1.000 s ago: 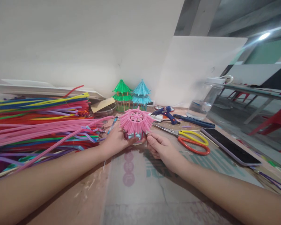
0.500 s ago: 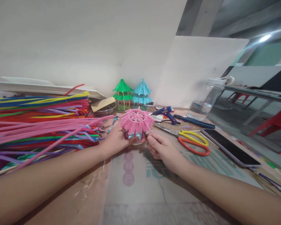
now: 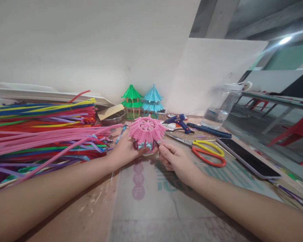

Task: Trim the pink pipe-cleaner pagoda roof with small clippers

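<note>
A small pink pavilion model (image 3: 147, 130), with a fringed roof of pipe cleaners, stands in the middle of the work area. My left hand (image 3: 125, 151) grips its base from the left, with the thumb across the front. On the right, my right hand (image 3: 173, 158) is closed in a pinch on a thin dark tool (image 3: 156, 143), whose tip meets the model under the roof's edge. The kind of tool is too small to make out. Behind stand a green pavilion model (image 3: 132, 95) and a blue pavilion model (image 3: 153, 97).
Bundled pipe cleaners (image 3: 45, 134) spread over the left side. To the right lie a blue glue gun (image 3: 179, 121), scissors (image 3: 208, 153) with yellow and orange handles, and a phone (image 3: 247, 157). A clear water bottle (image 3: 217, 109) stands behind them, near the pale wall.
Both hands stay in nearly the same place around the pink model. The tip of the dark tool appears slightly higher against the roof's edge.
</note>
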Demonstrator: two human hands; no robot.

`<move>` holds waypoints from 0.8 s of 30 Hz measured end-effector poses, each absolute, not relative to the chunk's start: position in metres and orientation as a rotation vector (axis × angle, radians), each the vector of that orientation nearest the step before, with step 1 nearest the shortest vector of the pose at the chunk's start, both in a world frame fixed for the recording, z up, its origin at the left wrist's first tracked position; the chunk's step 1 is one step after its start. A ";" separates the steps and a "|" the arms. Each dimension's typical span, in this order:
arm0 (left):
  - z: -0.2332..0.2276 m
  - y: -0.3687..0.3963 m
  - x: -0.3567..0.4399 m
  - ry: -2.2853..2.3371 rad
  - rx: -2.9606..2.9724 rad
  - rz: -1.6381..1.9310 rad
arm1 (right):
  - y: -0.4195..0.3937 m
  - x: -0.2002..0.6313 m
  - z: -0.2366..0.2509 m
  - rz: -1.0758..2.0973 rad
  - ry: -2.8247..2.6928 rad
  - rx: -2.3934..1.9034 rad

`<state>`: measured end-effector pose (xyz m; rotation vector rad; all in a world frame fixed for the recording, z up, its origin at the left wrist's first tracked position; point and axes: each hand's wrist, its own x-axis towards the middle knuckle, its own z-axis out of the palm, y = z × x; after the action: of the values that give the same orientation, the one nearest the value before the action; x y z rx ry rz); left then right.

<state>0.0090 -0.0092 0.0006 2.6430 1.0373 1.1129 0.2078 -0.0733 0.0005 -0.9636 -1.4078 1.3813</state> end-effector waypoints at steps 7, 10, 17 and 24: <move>0.003 -0.011 0.010 1.035 2.637 1.119 | -0.074 0.206 0.001 1.359 -1.468 -0.944; 0.003 -0.010 0.010 1.061 2.637 1.110 | -0.074 0.207 0.001 1.353 -1.425 -0.937; 0.003 -0.009 0.011 1.037 2.610 1.165 | -0.075 0.207 0.002 1.354 -1.388 -0.921; 0.004 -0.011 0.011 1.037 2.598 1.100 | -0.076 0.207 0.003 1.353 -1.384 -0.951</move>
<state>0.0110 -0.0111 0.0042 2.5975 1.0370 1.1002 0.2073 -0.0757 0.0033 -0.9509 -1.3841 1.3528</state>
